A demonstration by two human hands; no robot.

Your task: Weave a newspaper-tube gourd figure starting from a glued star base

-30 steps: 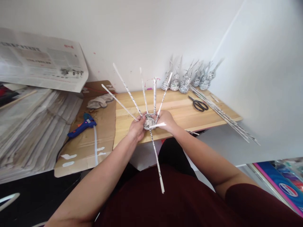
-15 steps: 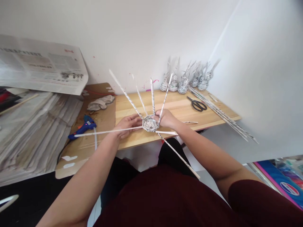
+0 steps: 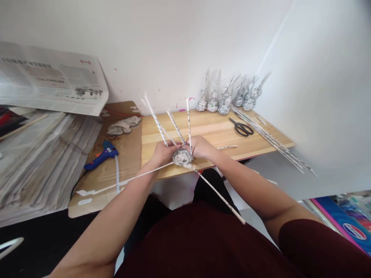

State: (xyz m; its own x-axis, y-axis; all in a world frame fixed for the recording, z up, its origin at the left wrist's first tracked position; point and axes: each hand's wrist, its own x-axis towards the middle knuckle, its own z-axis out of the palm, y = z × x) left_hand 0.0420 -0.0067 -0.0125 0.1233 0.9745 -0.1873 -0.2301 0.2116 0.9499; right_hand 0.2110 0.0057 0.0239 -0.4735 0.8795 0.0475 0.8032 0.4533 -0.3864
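Observation:
A small round woven paper base, made of rolled newspaper, is held between my two hands above the table's front edge. Rolled paper sticks radiate from it: several point up and away, one runs left across my forearm, and one slants down to the right. My left hand grips the base's far left rim, its fingers near the upright sticks. On the far right rim, my right hand pinches beside a speckled paper stick. Fingertips of both hands are partly hidden behind the weave.
Black scissors and long paper sticks lie on the wooden table. Several woven gourd-shaped pieces stand against the wall. Leftward are a blue glue gun, gloves on cardboard, and stacked newspapers.
The woven base has turned and tilted slightly, swinging the left stick downward. My left hand has moved right and closed at the far rim, and the upright sticks have drawn closer together.

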